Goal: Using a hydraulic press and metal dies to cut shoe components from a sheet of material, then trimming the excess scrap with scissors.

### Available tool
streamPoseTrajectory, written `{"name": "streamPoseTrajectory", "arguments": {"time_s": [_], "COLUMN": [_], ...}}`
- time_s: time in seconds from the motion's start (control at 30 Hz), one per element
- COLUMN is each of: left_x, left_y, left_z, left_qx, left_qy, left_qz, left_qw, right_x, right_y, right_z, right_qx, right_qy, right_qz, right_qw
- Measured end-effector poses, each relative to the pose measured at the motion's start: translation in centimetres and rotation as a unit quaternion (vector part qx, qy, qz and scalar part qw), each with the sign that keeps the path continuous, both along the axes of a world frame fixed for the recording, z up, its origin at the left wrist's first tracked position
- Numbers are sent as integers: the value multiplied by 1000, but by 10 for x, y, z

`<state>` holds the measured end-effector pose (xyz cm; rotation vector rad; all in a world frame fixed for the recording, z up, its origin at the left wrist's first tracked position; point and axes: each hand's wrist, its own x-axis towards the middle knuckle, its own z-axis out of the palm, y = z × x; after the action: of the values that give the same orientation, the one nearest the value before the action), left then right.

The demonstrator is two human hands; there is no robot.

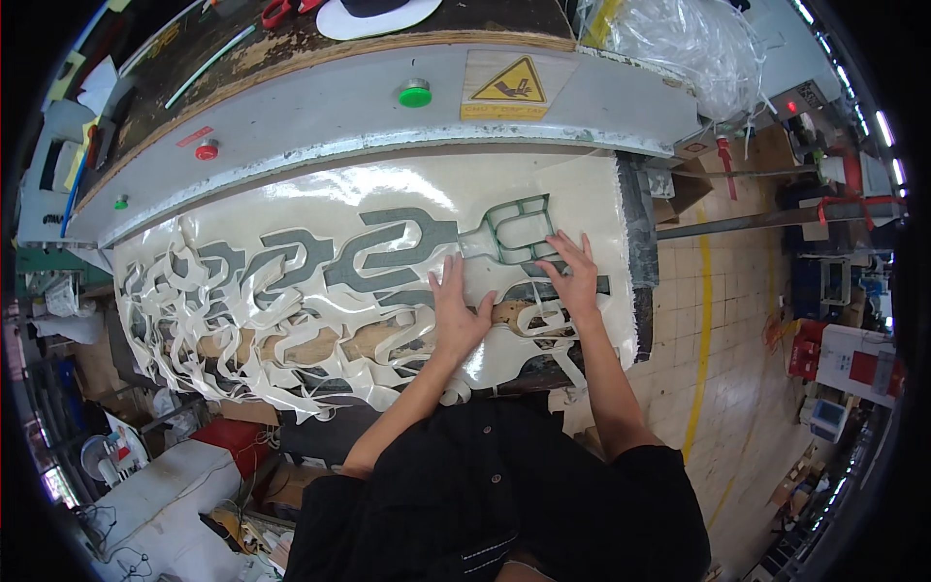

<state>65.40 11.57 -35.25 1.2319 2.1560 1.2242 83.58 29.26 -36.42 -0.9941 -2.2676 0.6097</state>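
Note:
A green-edged cutting die (498, 236), an open metal outline with a forked shape, lies on the glossy white sheet (572, 179). The thumb and fingers of my right hand (574, 276) close around its lower right corner. Flat on the sheet, just left of the die's lower side, rests my left hand (460, 308) with its fingers apart and nothing in them. Left of the die, a row of dark forked cut-outs (393, 254) shows through the sheet. Curled white offcut strips (281, 335) hang along the sheet's near side.
Across the far side runs the grey press beam (320, 121) with a green button (415, 93), a red button (207, 149) and a yellow warning sign (512, 81). A metal bar (747, 226) sticks out on the right over the tiled floor. Clear plastic bags (679, 48) lie at the back right.

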Motion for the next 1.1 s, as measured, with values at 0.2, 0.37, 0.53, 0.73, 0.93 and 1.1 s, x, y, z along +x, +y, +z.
{"name": "streamPoseTrajectory", "arguments": {"time_s": [0.2,0.37,0.53,0.73,0.93,1.1], "left_x": [11,3,-10,-20,-15,-14], "left_y": [-11,-17,-5,18,-3,-5], "left_z": [-4,-2,4,8,4,-2], "left_qx": [32,27,16,-2,-29,-5], "left_qy": [11,52,69,115,123,103], "left_qz": [-10,-17,4,16,1,17], "left_qw": [999,998,998,993,992,994], "right_x": [11,7,-4,-10,-7,-9], "right_y": [2,-12,-9,-3,-8,-11], "right_z": [7,17,13,12,11,17], "right_qx": [-26,-45,-63,-68,-42,-35], "right_qy": [-11,-21,-9,-4,-29,-32], "right_qz": [3,-15,-18,14,26,17], "right_qw": [1000,999,998,998,998,999]}}
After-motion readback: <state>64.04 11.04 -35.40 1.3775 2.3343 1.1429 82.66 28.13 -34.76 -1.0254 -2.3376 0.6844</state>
